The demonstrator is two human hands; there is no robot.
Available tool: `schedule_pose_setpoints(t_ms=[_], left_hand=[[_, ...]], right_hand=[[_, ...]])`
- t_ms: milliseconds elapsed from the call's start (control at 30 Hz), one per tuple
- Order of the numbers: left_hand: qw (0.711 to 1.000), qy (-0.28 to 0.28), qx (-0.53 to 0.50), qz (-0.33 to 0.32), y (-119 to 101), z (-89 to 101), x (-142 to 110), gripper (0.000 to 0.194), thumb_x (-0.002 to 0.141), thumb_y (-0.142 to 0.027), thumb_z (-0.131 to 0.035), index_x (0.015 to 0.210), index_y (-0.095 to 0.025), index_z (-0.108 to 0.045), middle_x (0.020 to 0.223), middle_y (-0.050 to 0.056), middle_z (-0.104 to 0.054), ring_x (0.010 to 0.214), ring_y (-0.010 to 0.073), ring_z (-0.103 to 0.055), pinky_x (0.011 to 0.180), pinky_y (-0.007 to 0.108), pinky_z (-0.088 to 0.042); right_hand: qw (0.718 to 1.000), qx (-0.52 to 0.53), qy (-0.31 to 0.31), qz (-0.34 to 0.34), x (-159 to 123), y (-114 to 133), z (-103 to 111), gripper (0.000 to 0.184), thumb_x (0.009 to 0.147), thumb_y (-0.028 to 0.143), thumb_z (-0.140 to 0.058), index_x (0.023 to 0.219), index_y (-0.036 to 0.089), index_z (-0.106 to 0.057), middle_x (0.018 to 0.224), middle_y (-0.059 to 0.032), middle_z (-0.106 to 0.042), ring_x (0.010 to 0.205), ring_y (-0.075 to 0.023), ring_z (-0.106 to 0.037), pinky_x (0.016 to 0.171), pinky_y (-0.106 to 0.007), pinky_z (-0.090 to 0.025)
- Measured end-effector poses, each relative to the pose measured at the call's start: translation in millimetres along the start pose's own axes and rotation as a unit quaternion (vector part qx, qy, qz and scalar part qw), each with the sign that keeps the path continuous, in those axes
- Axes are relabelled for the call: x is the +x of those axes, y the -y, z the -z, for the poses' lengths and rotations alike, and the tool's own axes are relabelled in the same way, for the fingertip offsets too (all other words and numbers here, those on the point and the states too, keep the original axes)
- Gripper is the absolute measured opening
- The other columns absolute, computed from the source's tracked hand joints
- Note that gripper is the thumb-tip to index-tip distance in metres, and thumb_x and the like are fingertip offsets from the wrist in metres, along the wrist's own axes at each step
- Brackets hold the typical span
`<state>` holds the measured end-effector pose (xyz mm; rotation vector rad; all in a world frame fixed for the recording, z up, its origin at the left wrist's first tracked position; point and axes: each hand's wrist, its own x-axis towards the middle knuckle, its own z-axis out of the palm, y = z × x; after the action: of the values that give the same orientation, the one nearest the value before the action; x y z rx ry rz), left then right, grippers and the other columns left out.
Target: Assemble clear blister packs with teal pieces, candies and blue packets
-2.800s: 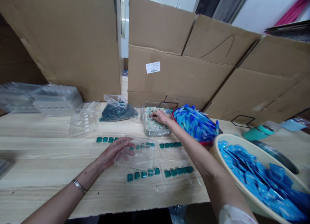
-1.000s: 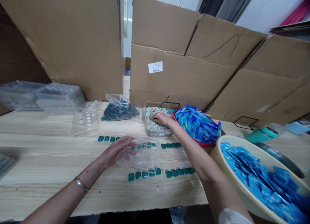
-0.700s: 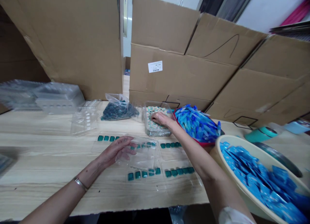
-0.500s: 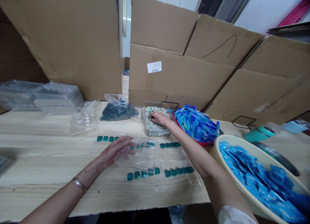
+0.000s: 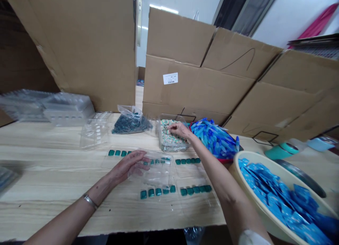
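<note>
My left hand (image 5: 135, 164) holds a thin clear plastic tray (image 5: 155, 178) by its left edge, thumb on top and fingers beneath. The tray is lifted over the table, and a row of green square pieces shows through its far part. My right hand (image 5: 179, 129) reaches into a clear plastic box (image 5: 173, 147) filled with small pale and teal pieces (image 5: 165, 124). Its fingertips are pinched together at the heap; what they grip is too small to make out. Nearby lie rows of green squares (image 5: 196, 190) in clear trays, several to a row.
Behind the box stand cardboard panels (image 5: 196, 86). A bag of dark green pieces (image 5: 131, 123) lies left of the box, a red-rimmed basin of blue sticks (image 5: 214, 137) right. A cream tub (image 5: 239, 174) holds blue packets. Stacked clear trays (image 5: 69, 110) sit far left.
My right hand has risen slightly and shifted right within the box, its fingertips now showing in a pinch. My left hand keeps its hold on the tray. The view has tilted a little.
</note>
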<state>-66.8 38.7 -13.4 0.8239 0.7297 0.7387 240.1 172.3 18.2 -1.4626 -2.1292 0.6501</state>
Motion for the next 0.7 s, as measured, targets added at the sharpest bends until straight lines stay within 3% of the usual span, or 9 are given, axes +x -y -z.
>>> schedule_pose_setpoints(t_ms=[133,267,333,400,500,600,700], left_hand=[[1.000,0.002,0.006,-0.001,0,-0.2,-1,0.038,0.075,-0.039,-0.067,0.104,-0.018,-0.055,0.100,0.012,-0.068,0.072,0.0212,-0.069,0.047,0.023,-0.048],[1.000,0.001,0.005,-0.005,0,0.1,-1,0.037,0.075,-0.038,-0.067,0.104,-0.018,-0.056,0.101,0.012,-0.068,0.075,0.0217,-0.069,0.049,0.023,-0.049],[1.000,-0.004,0.000,-0.012,0,0.1,0,0.035,0.075,-0.037,-0.067,0.103,-0.018,-0.056,0.101,0.011,-0.069,0.076,0.0220,-0.069,0.049,0.024,-0.049],[1.000,-0.006,-0.013,-0.024,1,0.0,1,0.034,0.077,-0.037,-0.065,0.104,-0.018,-0.056,0.100,0.012,-0.069,0.076,0.0222,-0.069,0.052,0.025,-0.050],[0.998,0.004,-0.052,-0.046,1,-0.1,3,0.031,0.081,-0.038,-0.060,0.103,-0.016,-0.056,0.102,0.012,-0.068,0.079,0.0230,-0.068,0.059,0.030,-0.053],[0.994,0.017,-0.085,-0.058,1,-0.9,2,0.029,0.084,-0.038,-0.056,0.101,-0.014,-0.058,0.104,0.013,-0.067,0.084,0.0242,-0.068,0.067,0.035,-0.054],[0.992,0.040,-0.093,-0.075,2,-2.6,0,0.029,0.085,-0.037,-0.055,0.101,-0.013,-0.060,0.104,0.013,-0.067,0.086,0.0235,-0.067,0.071,0.035,-0.054]], right_hand=[[0.993,-0.106,0.022,0.051,-4,3,-8,0.025,0.073,0.013,-0.055,0.091,0.014,-0.072,0.072,-0.0022,-0.068,0.058,-0.0099,-0.052,0.056,-0.020,-0.039],[0.993,-0.094,0.017,0.072,-3,2,-12,0.021,0.073,0.012,-0.057,0.087,0.015,-0.072,0.083,-0.0052,-0.071,0.067,-0.0129,-0.058,0.063,-0.022,-0.043],[0.998,-0.044,-0.022,0.045,-5,5,-9,0.016,0.071,0.015,-0.061,0.083,0.015,-0.072,0.079,-0.0042,-0.070,0.068,-0.0139,-0.059,0.065,-0.024,-0.045],[0.994,0.039,-0.100,0.007,-11,15,-4,0.015,0.069,0.023,-0.066,0.081,0.016,-0.071,0.074,-0.0026,-0.069,0.066,-0.0146,-0.060,0.065,-0.027,-0.047],[0.962,0.205,-0.180,-0.018,-30,46,-1,0.030,0.061,0.034,-0.075,0.085,0.016,-0.070,0.078,-0.0030,-0.069,0.070,-0.0156,-0.062,0.070,-0.031,-0.049],[0.945,0.292,-0.141,-0.040,-63,94,-13,0.034,0.059,0.035,-0.077,0.087,0.018,-0.069,0.077,-0.0020,-0.069,0.068,-0.0144,-0.063,0.069,-0.029,-0.050],[0.942,0.322,-0.064,-0.072,-94,138,-43,0.031,0.060,0.035,-0.077,0.085,0.020,-0.068,0.073,-0.0012,-0.069,0.065,-0.0138,-0.063,0.064,-0.028,-0.051]])
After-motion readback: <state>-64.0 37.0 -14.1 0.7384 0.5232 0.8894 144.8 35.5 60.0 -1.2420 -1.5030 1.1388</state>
